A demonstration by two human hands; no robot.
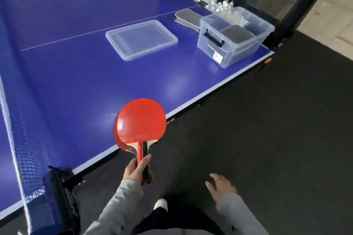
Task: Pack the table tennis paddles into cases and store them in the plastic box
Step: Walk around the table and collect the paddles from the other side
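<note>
A: The left hand (138, 170) grips two paddles (141, 122) by their handles, stacked face to face, red rubber up, heads hanging over the near edge of the desk (76, 86). What makes the next step go well?

B: I'd carry them flat toward the far right, where the cases are. One grey case (188, 17) lies on the desk just behind the plastic box (232, 44), and that looks like the free one. Keep the stack square so the blades don't slide apart, and set them down before working any zip.

A: And the right hand (219, 185)?

B: Empty, fingers spread and relaxed, hanging low over the dark floor, well apart from everything. It should be the one to open the case while the left feeds the heads in first.

A: Is anything in the box already?

B: A dark grey shape (237, 33) sits inside it, probably a packed case, though the clear walls blur it and I can't be sure. The lid (141, 39) lies on the desk to the left of the box, upside down by the look of its rim, so the box stands open.

A: So the paddles are far from where they belong?

B: Yes: near edge, in the left hand, with the case and box at the far right corner.
</note>
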